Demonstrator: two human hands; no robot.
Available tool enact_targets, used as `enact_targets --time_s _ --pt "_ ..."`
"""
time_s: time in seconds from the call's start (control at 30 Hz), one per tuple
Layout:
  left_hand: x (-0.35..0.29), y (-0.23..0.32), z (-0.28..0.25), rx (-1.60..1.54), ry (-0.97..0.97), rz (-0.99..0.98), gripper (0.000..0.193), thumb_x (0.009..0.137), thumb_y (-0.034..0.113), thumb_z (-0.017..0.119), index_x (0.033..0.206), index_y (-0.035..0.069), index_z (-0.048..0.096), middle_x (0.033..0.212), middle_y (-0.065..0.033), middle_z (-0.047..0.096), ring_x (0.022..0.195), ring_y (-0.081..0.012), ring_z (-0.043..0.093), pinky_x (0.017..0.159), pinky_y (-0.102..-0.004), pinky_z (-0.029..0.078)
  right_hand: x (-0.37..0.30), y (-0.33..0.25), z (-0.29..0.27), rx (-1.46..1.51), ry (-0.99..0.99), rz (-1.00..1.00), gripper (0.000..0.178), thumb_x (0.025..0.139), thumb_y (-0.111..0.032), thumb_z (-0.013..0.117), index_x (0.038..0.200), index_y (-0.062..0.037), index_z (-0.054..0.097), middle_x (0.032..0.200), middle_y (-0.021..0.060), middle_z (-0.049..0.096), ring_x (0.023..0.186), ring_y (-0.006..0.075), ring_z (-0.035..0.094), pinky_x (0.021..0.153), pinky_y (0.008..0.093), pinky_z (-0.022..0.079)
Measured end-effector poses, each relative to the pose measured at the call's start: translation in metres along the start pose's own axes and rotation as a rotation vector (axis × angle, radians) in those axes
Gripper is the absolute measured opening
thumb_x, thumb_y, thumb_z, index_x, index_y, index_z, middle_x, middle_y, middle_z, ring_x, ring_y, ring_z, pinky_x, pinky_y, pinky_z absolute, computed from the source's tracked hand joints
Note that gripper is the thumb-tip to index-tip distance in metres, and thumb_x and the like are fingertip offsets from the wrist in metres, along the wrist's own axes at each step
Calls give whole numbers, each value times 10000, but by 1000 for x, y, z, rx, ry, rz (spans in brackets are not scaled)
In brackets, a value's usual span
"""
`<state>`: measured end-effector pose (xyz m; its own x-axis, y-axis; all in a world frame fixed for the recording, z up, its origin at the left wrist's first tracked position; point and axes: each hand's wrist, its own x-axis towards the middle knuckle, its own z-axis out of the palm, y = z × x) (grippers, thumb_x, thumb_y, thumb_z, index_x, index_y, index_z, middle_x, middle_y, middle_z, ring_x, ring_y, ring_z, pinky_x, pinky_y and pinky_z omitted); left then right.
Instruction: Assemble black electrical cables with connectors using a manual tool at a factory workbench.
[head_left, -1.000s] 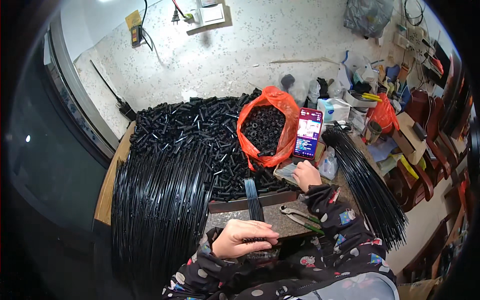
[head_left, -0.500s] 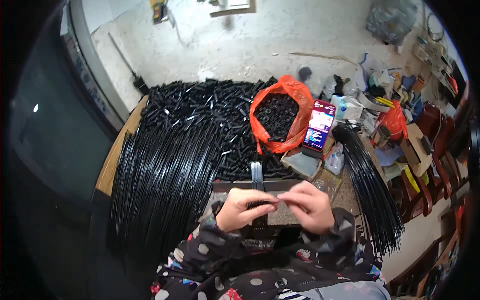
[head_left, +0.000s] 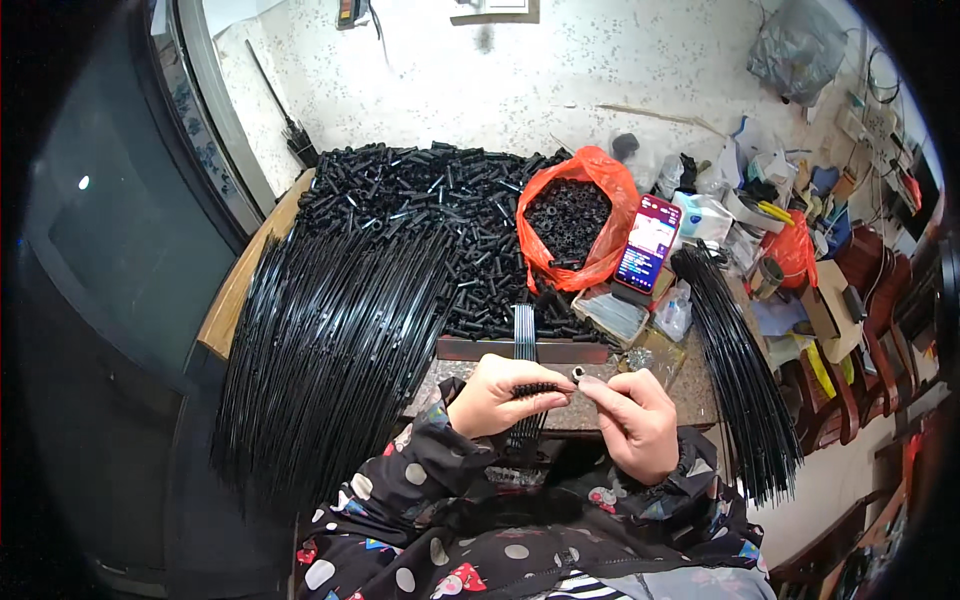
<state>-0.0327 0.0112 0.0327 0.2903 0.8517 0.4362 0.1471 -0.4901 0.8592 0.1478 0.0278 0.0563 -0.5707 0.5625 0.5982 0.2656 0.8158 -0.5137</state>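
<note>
My left hand [head_left: 503, 393] is closed around a row of small black ring-like pieces [head_left: 536, 389], stacked side by side between thumb and fingers. Close to its fingertips, my right hand [head_left: 637, 420] pinches a small black ring with a pale middle [head_left: 578, 373]. The fingertips of both hands nearly meet. Beneath the left hand lies a flat row of thin black rods [head_left: 524, 330], resting across a dark metal bar [head_left: 470, 349]; their lower ends pass under my hand. Beyond stands an orange plastic bag [head_left: 535, 200], its mouth wide, filled with small black rings [head_left: 568, 225].
A large heap of short black tubes [head_left: 400, 200] covers the back of the table. Long black rods lie in a broad bundle [head_left: 320, 350] at left and a narrower bundle [head_left: 735, 370] at right. A lit phone [head_left: 649, 245] leans beside the bag; clutter [head_left: 790, 190] fills the far right.
A ring with a pale middle now shows plainly at my right fingertips. My right hand has shifted slightly right and down. The whole view has shifted a little.
</note>
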Motion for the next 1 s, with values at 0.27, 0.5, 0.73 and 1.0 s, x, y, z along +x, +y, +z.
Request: enact_targets --time_s 0.27,0.5,0.73,1.0 --pt "9 -2 -3 93 -61 31 145 647 3 541 789 -19 525 729 -111 545 662 -183 530 592 -241 409 6 17 -2 73 7 -92 304 544 33 517 843 -19 529 683 72 450 609 208 441 534 275 370" --pt "20 -9 -2 132 -83 41 164 598 13 583 753 -13 538 712 -118 550 699 -222 537 648 -280 414 11 31 -2 197 -22 -30 298 555 45 510 841 -34 542 694 64 474 610 200 455 543 263 376" --pt "27 -15 -1 123 -102 55 196 566 18 609 747 -21 543 696 -128 547 689 -243 538 647 -308 421 15 44 -6 139 -60 -139 351 517 19 526 865 -31 536 703 50 467 591 189 441 525 259 366" --pt "12 -9 -8 208 -117 21 223 575 42 605 783 4 536 749 -135 539 720 -261 529 646 -309 421 21 38 1 133 -94 -253 371 493 11 526 863 -18 536 702 53 457 571 192 435 506 265 365"
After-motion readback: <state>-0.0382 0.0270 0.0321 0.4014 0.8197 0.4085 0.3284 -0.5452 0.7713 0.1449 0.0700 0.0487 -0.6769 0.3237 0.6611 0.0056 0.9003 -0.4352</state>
